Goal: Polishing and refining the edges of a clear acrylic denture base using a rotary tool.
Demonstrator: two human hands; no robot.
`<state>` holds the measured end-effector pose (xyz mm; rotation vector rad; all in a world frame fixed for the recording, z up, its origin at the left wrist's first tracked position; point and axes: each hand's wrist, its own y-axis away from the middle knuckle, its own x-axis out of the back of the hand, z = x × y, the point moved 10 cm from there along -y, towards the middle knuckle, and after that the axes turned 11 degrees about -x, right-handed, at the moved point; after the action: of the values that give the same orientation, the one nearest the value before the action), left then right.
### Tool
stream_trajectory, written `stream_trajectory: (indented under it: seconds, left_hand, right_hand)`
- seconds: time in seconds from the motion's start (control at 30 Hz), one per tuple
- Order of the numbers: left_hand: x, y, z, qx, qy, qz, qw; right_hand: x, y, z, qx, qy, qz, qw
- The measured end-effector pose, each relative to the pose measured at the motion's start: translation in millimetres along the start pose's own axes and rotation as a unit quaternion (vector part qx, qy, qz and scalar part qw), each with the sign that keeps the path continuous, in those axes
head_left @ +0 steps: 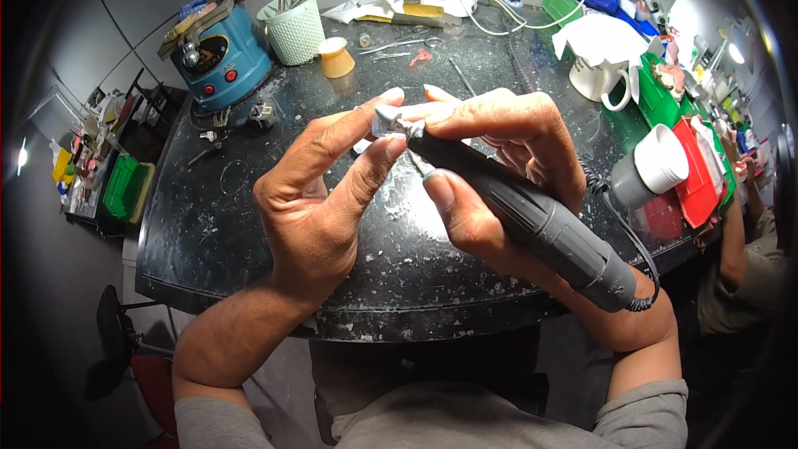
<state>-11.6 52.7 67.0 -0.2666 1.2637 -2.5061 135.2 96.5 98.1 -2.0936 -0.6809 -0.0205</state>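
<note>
My left hand (314,191) pinches a small, pale, partly translucent piece (385,121) between thumb and fingertips, above the middle of the bench. What the piece is exactly, I cannot make out. In my right hand (519,145) lies a black rotary handpiece (536,220), its body slanting down to the right and its tip pointing up left at the piece. The handpiece's tip is at the piece; whether the two touch is too small to tell. A coiled black cord (648,283) runs from the back end of the handpiece.
The scuffed black bench (241,241) carries a blue machine (223,75), a pale green tool cup (295,33), a yellowish cup (336,58) and scattered metal tools. At right stand a white mug (594,79), stacked cups (661,160) and a red bin (697,170). Another person's arm (733,241) shows far right.
</note>
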Motion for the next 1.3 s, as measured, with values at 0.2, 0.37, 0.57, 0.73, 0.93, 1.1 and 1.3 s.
stream_trajectory:
  seconds: [0.2, 0.37, 0.57, 0.73, 0.93, 1.1, 1.3]
  left_hand:
    - [0, -1, -1, -0.008, -0.007, -0.006, 1.0]
    - [3, -2, 0, -0.015, -0.011, -0.006, 1.0]
    - [3, -3, 3, -0.031, -0.046, -0.018, 0.998]
    - [1, -4, 5, -0.036, -0.048, -0.019, 0.998]
    - [1, -4, 7, -0.045, -0.055, -0.023, 0.997]
    - [2, -3, 4, -0.037, -0.052, -0.02, 0.998]
    - [3, -2, 2, -0.039, -0.043, -0.02, 0.998]
  right_hand:
    - [-3, 0, -8, 0.038, -0.003, 0.001, 0.999]
    - [-8, 1, -12, 0.08, 0.047, -0.006, 0.996]
    - [-6, 0, -14, 0.09, 0.055, -0.006, 0.994]
    - [-4, 1, -12, 0.099, 0.044, 0.008, 0.994]
    - [-2, 0, -12, 0.076, 0.03, 0.029, 0.996]
    - [-2, -1, -11, 0.055, 0.025, 0.03, 0.998]
    - [-5, 0, -11, 0.064, 0.043, 0.013, 0.997]
